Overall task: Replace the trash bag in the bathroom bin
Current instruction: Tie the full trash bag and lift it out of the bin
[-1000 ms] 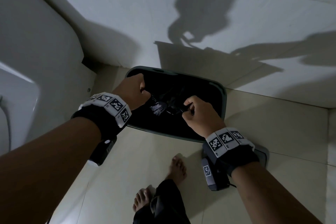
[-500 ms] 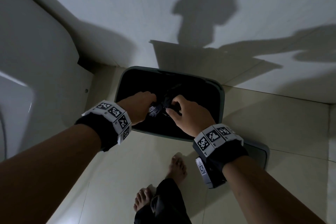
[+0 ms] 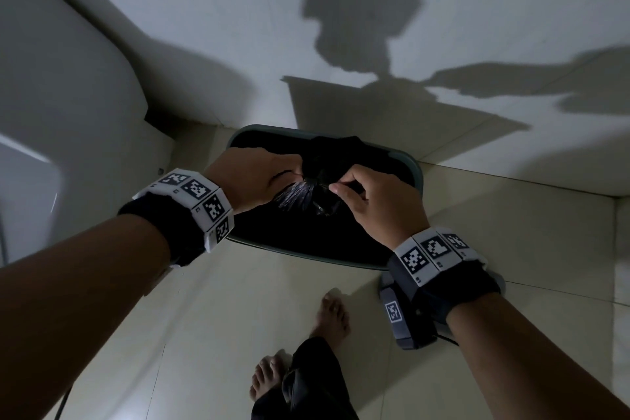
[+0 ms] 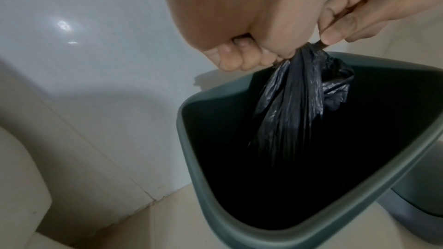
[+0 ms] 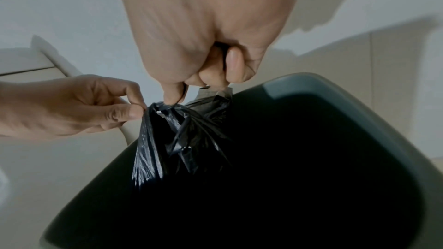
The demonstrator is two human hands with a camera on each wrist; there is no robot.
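Observation:
A grey-green bin [image 3: 416, 170] [image 4: 191, 158] [image 5: 359, 92] stands open on the tiled floor by the wall. A black trash bag [image 3: 320, 177] [image 4: 299, 105] [image 5: 182, 132] hangs inside it, its top gathered into a bunch above the rim. My left hand [image 3: 259, 174] [image 4: 251, 58] [image 5: 115, 109] pinches the bunch from the left. My right hand [image 3: 368, 194] [image 5: 201, 84] [image 4: 335, 33] pinches a twisted strand of it from the right. The bag's lower part is lost in the bin's dark inside.
A white toilet [image 3: 51, 119] stands close at the left. The bin's lid [image 3: 501, 283] [image 4: 412, 196] lies on the floor to the right, mostly behind my right wrist. My bare feet [image 3: 332, 314] are on the tiles just before the bin. The wall is directly behind.
Both hands have come together over the bin's middle and risen, drawing the bag's top into a tighter bunch above the rim.

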